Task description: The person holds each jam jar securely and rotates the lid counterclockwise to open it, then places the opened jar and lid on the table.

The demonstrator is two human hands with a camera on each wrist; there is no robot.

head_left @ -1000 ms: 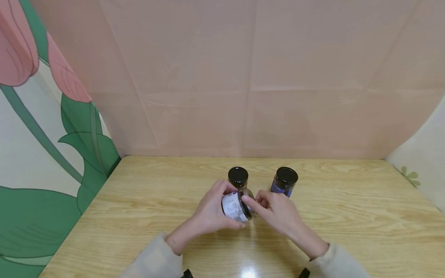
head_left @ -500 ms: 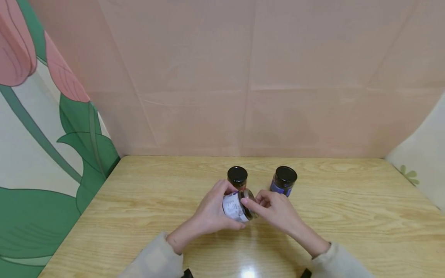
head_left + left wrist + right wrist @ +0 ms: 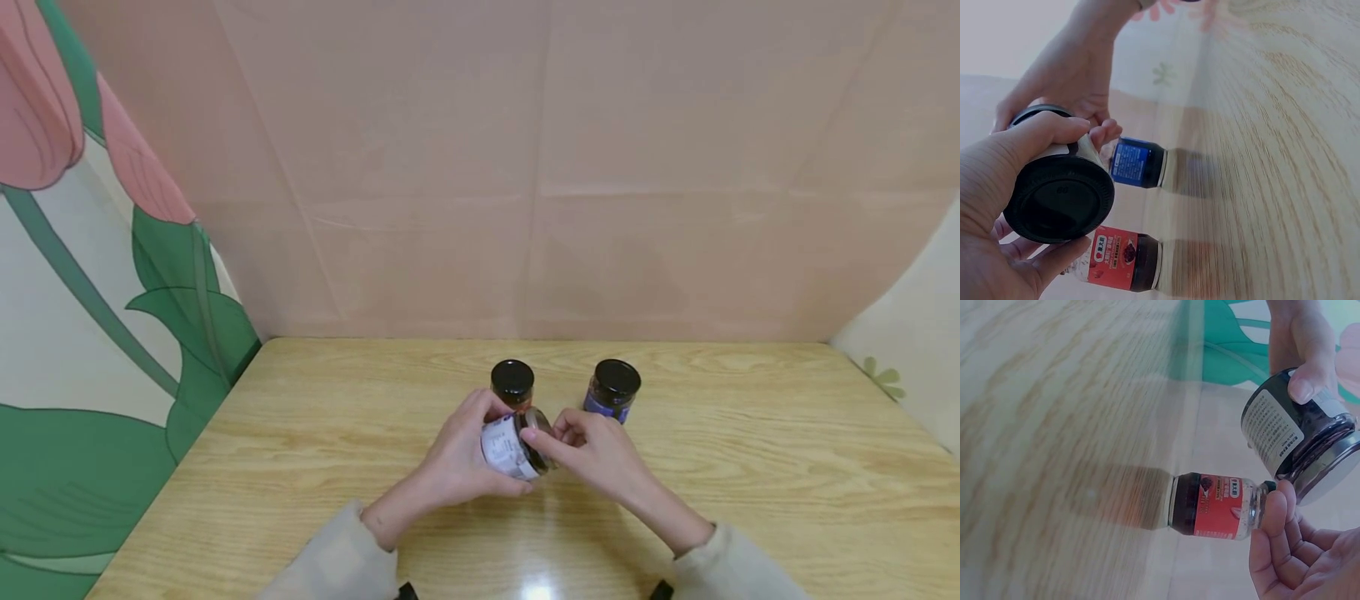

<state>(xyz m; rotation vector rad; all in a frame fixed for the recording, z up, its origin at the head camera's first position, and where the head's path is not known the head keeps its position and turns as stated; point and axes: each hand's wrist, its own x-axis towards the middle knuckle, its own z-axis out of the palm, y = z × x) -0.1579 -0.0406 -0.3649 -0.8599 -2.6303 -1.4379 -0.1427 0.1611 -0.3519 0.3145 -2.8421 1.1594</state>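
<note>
My left hand (image 3: 461, 462) grips a dark glass jar (image 3: 507, 447) with a white label, its fingers and thumb wrapped round the body. Held above the table, the jar leans on its side, base to the left and lid (image 3: 538, 437) to the right. At the lid my right hand (image 3: 600, 454) pinches the rim, thumb on the near side and other fingers curled. In the left wrist view the jar's black base (image 3: 1060, 200) faces the camera. The lid looks greyish in the right wrist view, where the fingertips (image 3: 1275, 503) meet its edge and the thumb is out of sight.
Behind the hands stand a black-lidded jar with a red label (image 3: 1110, 259) and another with a blue label (image 3: 609, 407), on the wood-grain table (image 3: 337, 400). A pinkish cloth (image 3: 420, 167) hangs beyond the table's far edge. At left is a tulip-printed cloth (image 3: 75, 483).
Both hands stay almost in place. The held jar has shifted very slightly right, and a little more of its lid shows than one second ago.
</note>
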